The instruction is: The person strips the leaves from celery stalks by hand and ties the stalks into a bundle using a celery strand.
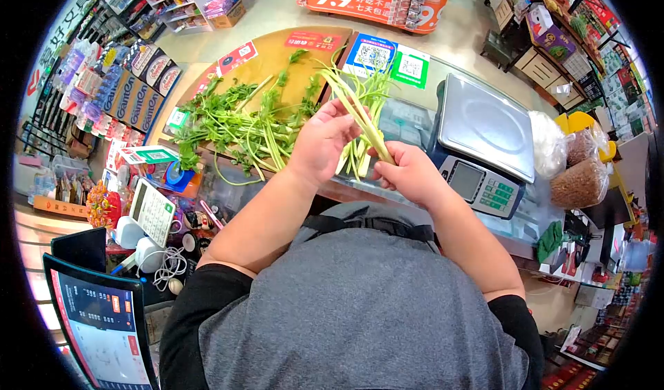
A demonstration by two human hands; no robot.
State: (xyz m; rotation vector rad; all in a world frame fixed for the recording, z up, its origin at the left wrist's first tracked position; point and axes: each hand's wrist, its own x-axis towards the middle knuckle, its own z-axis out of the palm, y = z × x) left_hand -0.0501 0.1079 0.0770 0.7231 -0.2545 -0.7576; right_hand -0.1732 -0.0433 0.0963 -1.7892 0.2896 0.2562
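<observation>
Both my hands are around a pale green celery stalk (370,128) held slantwise over the counter. My left hand (321,141) has its fingers closed around the upper part. Lower down, my right hand (409,173) pinches the thick end between thumb and fingers. Beneath the held stalk lie several cut celery stalks (354,160), partly hidden by my hands. To the left, a heap of leafy celery (232,124) spreads over the wooden part of the counter, its leaves and thin stems tangled.
Right of my hands stands a digital scale (487,127) with a metal platform. Bags of brown granules (579,182) sit beyond it. Payment code signs (373,54) lie at the back. On my left are a calculator (151,214), cables (169,267) and a monitor (100,321).
</observation>
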